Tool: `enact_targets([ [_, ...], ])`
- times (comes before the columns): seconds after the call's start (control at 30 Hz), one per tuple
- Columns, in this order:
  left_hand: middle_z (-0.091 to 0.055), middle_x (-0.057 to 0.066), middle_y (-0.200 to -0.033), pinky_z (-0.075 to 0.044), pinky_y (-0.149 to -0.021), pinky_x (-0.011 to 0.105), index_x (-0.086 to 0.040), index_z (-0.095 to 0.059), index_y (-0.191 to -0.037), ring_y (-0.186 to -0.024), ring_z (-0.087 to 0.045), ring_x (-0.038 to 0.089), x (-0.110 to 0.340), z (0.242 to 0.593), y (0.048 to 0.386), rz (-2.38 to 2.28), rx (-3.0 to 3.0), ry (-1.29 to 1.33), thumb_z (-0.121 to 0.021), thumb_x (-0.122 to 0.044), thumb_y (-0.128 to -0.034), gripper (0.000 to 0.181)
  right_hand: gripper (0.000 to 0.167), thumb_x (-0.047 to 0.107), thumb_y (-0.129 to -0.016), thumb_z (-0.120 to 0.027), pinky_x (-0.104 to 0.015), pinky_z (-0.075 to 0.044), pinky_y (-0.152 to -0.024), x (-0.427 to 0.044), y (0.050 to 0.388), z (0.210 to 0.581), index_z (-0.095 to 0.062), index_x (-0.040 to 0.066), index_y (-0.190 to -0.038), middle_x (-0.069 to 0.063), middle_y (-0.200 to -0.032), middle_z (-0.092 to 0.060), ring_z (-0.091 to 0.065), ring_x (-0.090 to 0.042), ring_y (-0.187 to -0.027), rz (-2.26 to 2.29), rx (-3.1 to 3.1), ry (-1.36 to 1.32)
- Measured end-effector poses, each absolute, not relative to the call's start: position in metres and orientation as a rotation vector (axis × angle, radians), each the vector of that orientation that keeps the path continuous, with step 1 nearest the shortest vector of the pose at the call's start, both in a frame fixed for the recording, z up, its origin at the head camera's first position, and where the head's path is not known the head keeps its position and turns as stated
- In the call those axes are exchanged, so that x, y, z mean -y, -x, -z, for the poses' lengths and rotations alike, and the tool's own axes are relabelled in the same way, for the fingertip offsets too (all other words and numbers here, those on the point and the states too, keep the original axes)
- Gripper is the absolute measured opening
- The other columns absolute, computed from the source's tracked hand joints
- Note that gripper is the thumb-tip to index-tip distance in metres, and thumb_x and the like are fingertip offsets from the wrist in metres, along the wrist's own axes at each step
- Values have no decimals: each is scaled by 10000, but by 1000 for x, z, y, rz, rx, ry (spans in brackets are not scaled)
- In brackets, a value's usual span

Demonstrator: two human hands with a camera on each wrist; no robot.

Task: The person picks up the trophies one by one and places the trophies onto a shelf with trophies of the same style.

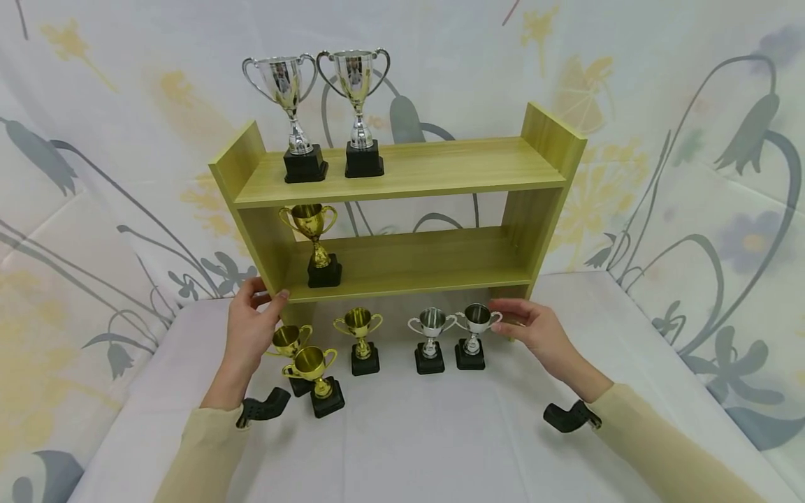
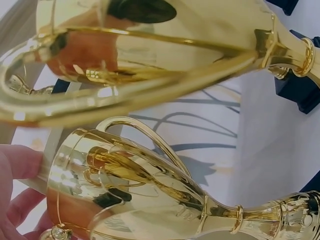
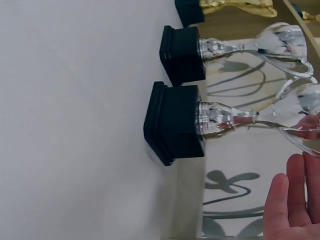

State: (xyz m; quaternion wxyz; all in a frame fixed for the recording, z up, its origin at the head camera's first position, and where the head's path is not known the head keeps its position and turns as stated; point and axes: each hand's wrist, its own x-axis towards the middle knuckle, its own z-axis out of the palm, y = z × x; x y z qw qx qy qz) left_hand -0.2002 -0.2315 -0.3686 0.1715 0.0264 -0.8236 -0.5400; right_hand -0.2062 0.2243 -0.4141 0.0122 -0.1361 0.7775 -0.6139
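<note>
My left hand (image 1: 248, 328) grips the lower left edge of the wooden shelf (image 1: 402, 283), thumb in front and fingers around its outer side. Close by that hand, two small gold trophies (image 1: 311, 365) (image 2: 145, 185) overlap on the table; a third gold trophy (image 1: 358, 325) stands to their right. My right hand (image 1: 534, 332) reaches in beside a small silver trophy (image 1: 478, 319), its fingers (image 3: 295, 195) fairly straight near the cup's right handle. Whether they touch it is unclear. Another silver trophy (image 1: 432, 325) stands just left, their handles nearly meeting.
Two larger silver trophies (image 1: 289, 91) (image 1: 355, 77) stand on the shelf's top board, towards the left. One gold trophy (image 1: 323, 269) occupies the left end of the middle board. A white cloth (image 1: 409, 440) covers the table, and a floral backdrop (image 1: 629, 140) hangs behind.
</note>
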Motion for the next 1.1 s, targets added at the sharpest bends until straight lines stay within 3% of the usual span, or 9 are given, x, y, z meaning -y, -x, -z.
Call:
enact_targets([
  [0.3,-535,159,-1245,-497,-763,168,-11,-493,-1351,-1155,-539,271,232,369,201,1531,2334,-81,-600,-256,-997,444,507,57,-861,-766,-231,-526,-832,-219,205,427,-573,-103,-1302,-153,-1160,-666,-635,-132,-1022,1944,-2397,350],
  [0.43,-533,160,-1246,-494,-758,164,-11,-491,-1346,-1158,-540,276,231,369,201,1522,2337,-87,-597,-256,-998,439,501,31,-851,-765,-221,-521,-831,-215,205,433,-568,-122,-1286,-75,-1093,-694,-637,-73,-990,1959,-2385,324],
  [0.57,-534,162,-1240,-490,-743,156,-12,-492,-1343,-1152,-543,280,231,369,200,1518,2339,-91,-595,-253,-998,434,402,5,-841,-764,-219,-520,-832,-211,206,439,-604,-118,-1189,18,-1024,-710,-649,-60,-979,2007,-2336,348],
  [0.73,-531,164,-1234,-489,-743,159,-5,-489,-1339,-1148,-538,280,231,368,200,1521,2338,-80,-594,-247,-999,430,231,-18,-832,-760,-234,-533,-817,-207,205,447,-639,-29,-1029,44,-963,-709,-665,-74,-946,2077,-2263,379],
  [1.1,-529,168,-1245,-490,-750,161,3,-482,-1346,-1156,-535,288,231,369,200,1509,2338,-63,-586,-241,-1002,434,192,-87,-835,-720,-254,-546,-797,-198,207,457,-572,-77,-957,54,-924,-696,-679,-100,-901,2148,-2188,386],
])
